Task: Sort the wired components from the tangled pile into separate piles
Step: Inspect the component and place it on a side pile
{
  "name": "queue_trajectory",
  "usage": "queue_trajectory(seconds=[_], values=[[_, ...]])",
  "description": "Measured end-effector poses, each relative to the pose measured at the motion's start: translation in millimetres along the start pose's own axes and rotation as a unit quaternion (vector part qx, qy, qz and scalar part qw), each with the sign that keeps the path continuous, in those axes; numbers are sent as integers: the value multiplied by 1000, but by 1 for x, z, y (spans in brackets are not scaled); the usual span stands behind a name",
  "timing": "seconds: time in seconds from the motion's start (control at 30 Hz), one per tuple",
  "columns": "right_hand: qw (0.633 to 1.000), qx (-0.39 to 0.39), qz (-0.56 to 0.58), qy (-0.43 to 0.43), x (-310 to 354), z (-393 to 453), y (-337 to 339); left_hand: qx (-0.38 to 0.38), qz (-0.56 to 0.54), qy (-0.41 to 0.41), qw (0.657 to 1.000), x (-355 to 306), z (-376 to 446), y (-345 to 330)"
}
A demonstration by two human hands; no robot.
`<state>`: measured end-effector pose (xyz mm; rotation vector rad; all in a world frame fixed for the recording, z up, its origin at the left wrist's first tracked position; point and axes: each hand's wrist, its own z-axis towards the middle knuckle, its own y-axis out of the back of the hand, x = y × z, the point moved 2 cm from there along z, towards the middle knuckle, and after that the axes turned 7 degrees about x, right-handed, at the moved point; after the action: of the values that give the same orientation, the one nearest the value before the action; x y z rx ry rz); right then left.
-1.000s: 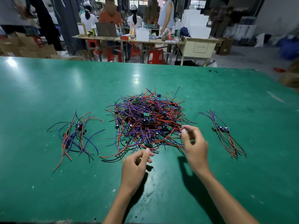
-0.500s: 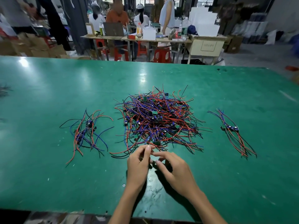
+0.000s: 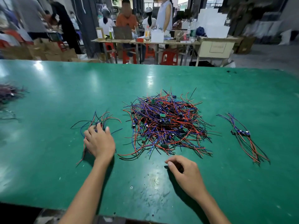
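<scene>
A big tangled pile (image 3: 165, 125) of red, blue and black wires with small green boards lies in the middle of the green table (image 3: 64, 94). A small left pile (image 3: 105, 118) of wired components sits beside it, and my left hand (image 3: 99, 143) rests on top of that pile with its fingers spread flat over the wires. A small right pile (image 3: 244, 138) lies apart on the other side. My right hand (image 3: 184, 173) hovers just in front of the tangled pile, fingers loosely curled, holding nothing that I can see.
Another heap of wires (image 3: 8, 92) lies at the table's far left edge. The table's near edge runs just under my forearms. Beyond the far edge, people sit and stand at a cluttered work table (image 3: 145, 41) with red stools.
My hands were together at the front of the tangled pile. My left hand has moved left onto the small left pile; my right hand has drawn back slightly to the right.
</scene>
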<state>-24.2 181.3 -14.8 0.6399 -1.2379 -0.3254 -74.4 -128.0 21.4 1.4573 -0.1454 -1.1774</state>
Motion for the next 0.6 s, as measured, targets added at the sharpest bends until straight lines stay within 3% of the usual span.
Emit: queue_trajectory(seconds=[0.1, 0.23, 0.33, 0.47, 0.53, 0.6], values=[[1000, 7, 15, -12, -2, 1, 0, 51, 81, -31, 995, 23, -1, -16], [999, 7, 33, -28, -1, 2, 1, 40, 84, -39, 995, 27, 4, -22], [998, 5, 49, -41, -2, 2, 1, 57, 66, 8, 996, 26, 9, -21], [997, -36, 36, -56, 1, 11, 2, 46, 59, 14, 997, 8, 3, -13], [995, -52, -2, -87, 4, 21, 3, 29, 8, -28, 999, -13, -13, -9], [990, -40, -73, -113, 8, 30, 1, 40, -65, -139, 987, -38, -39, -8]])
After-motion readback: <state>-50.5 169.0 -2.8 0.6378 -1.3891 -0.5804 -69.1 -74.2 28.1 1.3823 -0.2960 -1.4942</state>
